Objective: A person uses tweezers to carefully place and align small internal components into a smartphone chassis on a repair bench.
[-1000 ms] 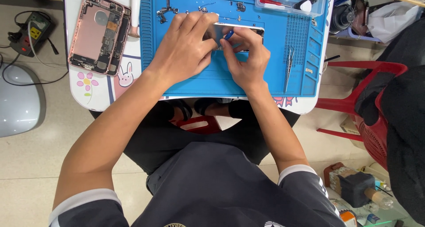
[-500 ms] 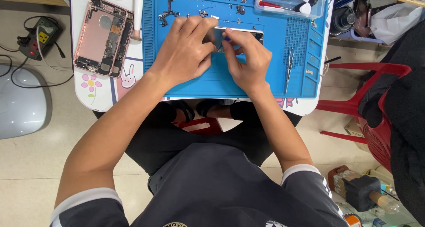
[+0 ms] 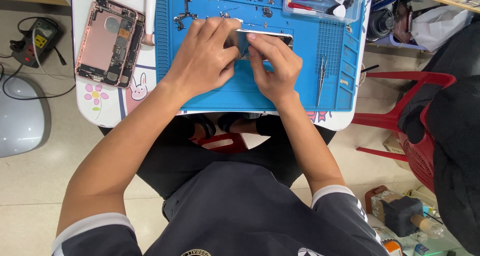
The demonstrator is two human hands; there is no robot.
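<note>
Both hands, left hand and right hand, pinch the phone screen panel on the blue mat at upper centre; bare mat lies below, tweezers to the right.

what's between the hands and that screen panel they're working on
Nothing visible. Both the left hand and right hand already rest on the screen panel on the blue mat. The tweezers lie off to the right, clear of them.

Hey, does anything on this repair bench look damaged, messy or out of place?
Nothing looks spilled or broken. The pink phone housing lies opened, insides bare, left of the blue mat. Small loose parts sit scattered on the mat's far side, beyond both hands.
</note>
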